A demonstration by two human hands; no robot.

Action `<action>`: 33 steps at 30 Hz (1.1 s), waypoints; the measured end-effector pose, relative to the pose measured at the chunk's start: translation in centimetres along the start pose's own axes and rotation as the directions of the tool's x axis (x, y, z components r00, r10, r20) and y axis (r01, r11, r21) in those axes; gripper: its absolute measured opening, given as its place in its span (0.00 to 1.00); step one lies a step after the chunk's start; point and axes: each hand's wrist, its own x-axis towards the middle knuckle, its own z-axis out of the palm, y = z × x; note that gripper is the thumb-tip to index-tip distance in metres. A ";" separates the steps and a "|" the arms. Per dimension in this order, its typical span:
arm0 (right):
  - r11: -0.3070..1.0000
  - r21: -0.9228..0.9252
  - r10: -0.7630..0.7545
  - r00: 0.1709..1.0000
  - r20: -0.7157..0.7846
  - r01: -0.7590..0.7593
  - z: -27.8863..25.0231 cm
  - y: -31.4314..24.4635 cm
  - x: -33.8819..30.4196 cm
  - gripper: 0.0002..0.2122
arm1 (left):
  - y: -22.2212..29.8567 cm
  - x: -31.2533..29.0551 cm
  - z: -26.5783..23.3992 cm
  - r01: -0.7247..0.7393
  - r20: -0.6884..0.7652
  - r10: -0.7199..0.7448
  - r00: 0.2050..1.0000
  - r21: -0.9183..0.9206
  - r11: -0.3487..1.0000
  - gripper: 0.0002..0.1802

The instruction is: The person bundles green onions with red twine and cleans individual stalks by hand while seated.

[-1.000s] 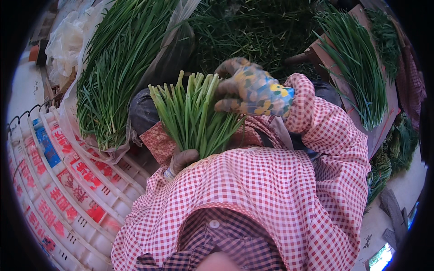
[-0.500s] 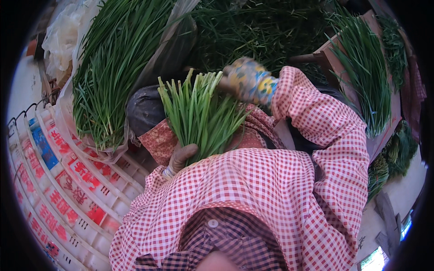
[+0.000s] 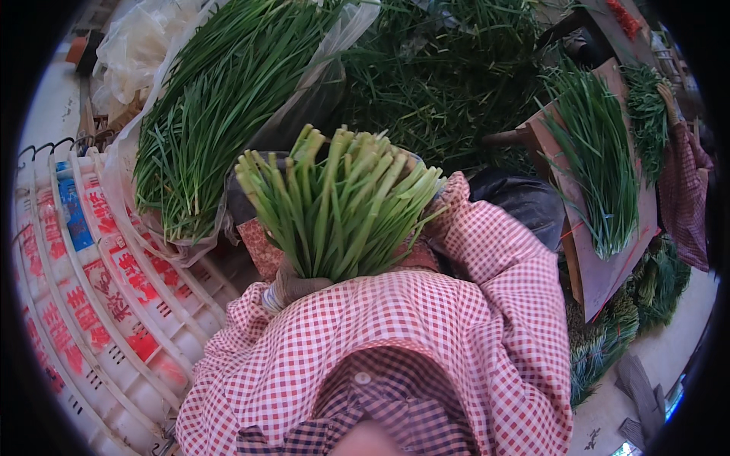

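Observation:
A thick bunch of garlic chives stands before my chest, its pale cut ends pointing up and away from me. My left hand, in a grey-brown glove, is closed around the bunch low on its left side. My right forearm, in a red-and-white checked sleeve, reaches to the bunch's right side. The right hand is almost wholly hidden behind the stalks, so its fingers do not show.
A large heap of chives lies in clear plastic at the left, by a white crate with red markings. Loose greens cover the ground ahead. At right, more chives rest on a wooden board, near another person's checked sleeve.
My right hand has come down from beyond the stalk tips to the bunch's right side, behind the stalks. The bunch looks fuller and sits nearer the camera. The view has shifted slightly.

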 end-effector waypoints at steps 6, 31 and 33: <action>0.976 -0.006 -0.216 0.976 -0.005 0.216 12.4 -0.2 -0.4 0.31 | 8.4 4.6 5.2 0.210 0.135 -0.231 0.963 0.153 0.966 0.48; 0.857 -0.313 -0.508 0.770 -0.386 0.409 11.8 1.1 -6.6 0.26 | 4.5 11.4 11.9 -0.297 0.210 0.211 0.955 0.723 0.623 0.58; 0.888 -0.161 -0.461 0.825 -0.328 0.432 12.0 0.8 -8.0 0.25 | 5.8 11.1 12.4 -0.253 0.191 0.172 0.966 0.827 0.502 0.62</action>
